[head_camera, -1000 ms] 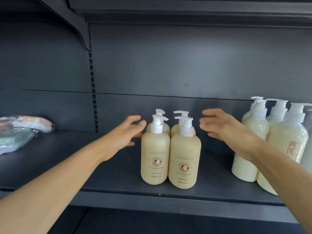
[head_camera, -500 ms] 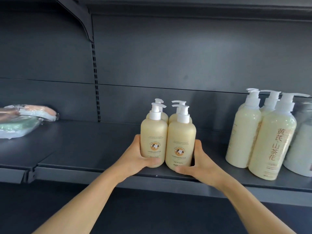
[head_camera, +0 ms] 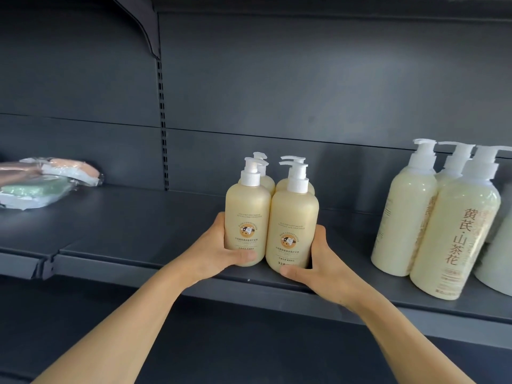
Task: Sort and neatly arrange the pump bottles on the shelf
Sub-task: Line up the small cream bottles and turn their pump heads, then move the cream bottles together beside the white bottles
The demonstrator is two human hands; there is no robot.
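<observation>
Four beige plastic pump bottles with white pumps (head_camera: 270, 217) are standing upright in a tight block near the front edge of the dark grey metal shelf (head_camera: 133, 234). The left hand (head_camera: 219, 252) is gripping the front left bottle, thumb across its base. The right hand (head_camera: 318, 266) is gripping the front right bottle likewise. Taller cream pump bottles (head_camera: 432, 217) are standing apart on the right.

"HAIR CONDITIONER" arcs over cow logo on both front tan bottles (head_camera: 291, 225); right of them, cream bottle (head_camera: 457, 234) reads "黄芪·山茶花".
</observation>
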